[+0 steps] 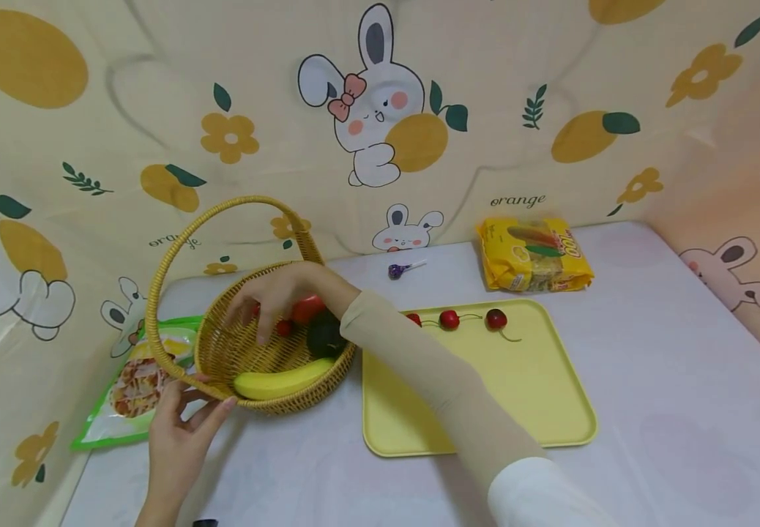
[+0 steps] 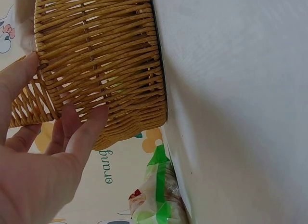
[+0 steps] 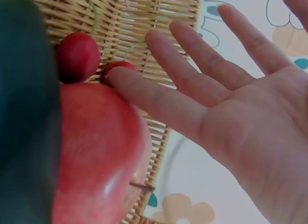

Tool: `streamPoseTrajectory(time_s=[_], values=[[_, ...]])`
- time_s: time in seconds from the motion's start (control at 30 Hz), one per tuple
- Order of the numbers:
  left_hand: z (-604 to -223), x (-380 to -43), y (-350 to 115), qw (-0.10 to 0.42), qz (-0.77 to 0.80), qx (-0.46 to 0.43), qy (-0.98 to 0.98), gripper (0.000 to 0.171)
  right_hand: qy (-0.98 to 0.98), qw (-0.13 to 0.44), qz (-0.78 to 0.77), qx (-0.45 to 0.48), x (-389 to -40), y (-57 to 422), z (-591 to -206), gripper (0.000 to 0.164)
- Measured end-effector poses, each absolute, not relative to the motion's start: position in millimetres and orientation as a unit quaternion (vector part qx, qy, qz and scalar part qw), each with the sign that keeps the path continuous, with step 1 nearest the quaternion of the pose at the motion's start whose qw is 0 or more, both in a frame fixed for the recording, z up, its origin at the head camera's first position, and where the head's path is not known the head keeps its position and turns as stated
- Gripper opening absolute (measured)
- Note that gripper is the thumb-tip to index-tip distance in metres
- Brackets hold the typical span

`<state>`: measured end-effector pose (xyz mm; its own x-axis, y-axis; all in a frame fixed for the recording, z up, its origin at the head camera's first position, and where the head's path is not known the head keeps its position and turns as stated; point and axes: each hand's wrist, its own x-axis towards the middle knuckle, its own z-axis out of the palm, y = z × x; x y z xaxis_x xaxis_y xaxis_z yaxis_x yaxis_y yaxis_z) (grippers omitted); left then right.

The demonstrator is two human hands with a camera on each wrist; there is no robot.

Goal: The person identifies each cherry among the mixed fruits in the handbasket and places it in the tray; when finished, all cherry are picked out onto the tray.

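Note:
At its near left rim, where the arched handle joins, the wicker basket (image 1: pixel 310 399) is held by my left hand (image 1: pixel 179 432), thumb on the rim and fingertips against the weave (image 2: pixel 101 55). My right hand (image 1: pixel 288 289) reaches over the basket with fingers spread, nothing in its grasp. In the right wrist view its index fingertip overlaps a cherry (image 3: pixel 122 66), beside another cherry (image 3: pixel 78 58) and a red apple (image 3: pixel 96 142). A dark green, smooth fruit or vegetable (image 1: pixel 323 335) lies beside the apple. Along the basket's near side is a banana (image 1: pixel 281 382).
Right of the basket lies a yellow tray (image 1: pixel 518 395) with cherries (image 1: pixel 449 319) along its far edge, partly behind my right sleeve. A lollipop (image 1: pixel 396 271) and a yellow snack packet (image 1: pixel 531 256) lie farther back. A green-edged bag (image 1: pixel 139 384) sits left of the basket.

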<state>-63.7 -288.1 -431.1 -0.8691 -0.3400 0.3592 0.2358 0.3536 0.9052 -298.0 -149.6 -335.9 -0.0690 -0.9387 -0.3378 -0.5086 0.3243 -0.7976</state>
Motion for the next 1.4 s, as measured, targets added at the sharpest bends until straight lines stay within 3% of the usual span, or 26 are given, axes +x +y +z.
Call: streamPoseTrajectory(time_s=[0.2, 0.33, 0.53, 0.77, 1.0, 1.4], values=[[-431, -64, -289, 0.256, -0.562, 0.029, -0.786, 0.048, 0.694, 0.506, -0.221, -0.462, -297, -157, -345, 0.074], [-431, -63, -289, 0.256, -0.555, 0.030, -0.791, 0.047, 0.690, 0.524, -0.215, -0.450, -296, -159, -356, 0.072], [-431, -63, -288, 0.250, -0.549, 0.029, -0.797, 0.048, 0.717, 0.491, -0.209, -0.449, -291, -157, -355, 0.066], [-430, -62, -287, 0.252, -0.557, 0.034, -0.790, 0.048, 0.744, 0.390, -0.196, -0.505, -285, -155, -340, 0.053], [-431, -63, -288, 0.253, -0.561, 0.023, -0.788, 0.048, 0.741, 0.420, -0.183, -0.491, -280, -159, -347, 0.059], [-430, -62, -287, 0.249, -0.558, 0.039, -0.790, 0.047, 0.736, 0.408, -0.242, -0.483, -288, -160, -356, 0.052]])
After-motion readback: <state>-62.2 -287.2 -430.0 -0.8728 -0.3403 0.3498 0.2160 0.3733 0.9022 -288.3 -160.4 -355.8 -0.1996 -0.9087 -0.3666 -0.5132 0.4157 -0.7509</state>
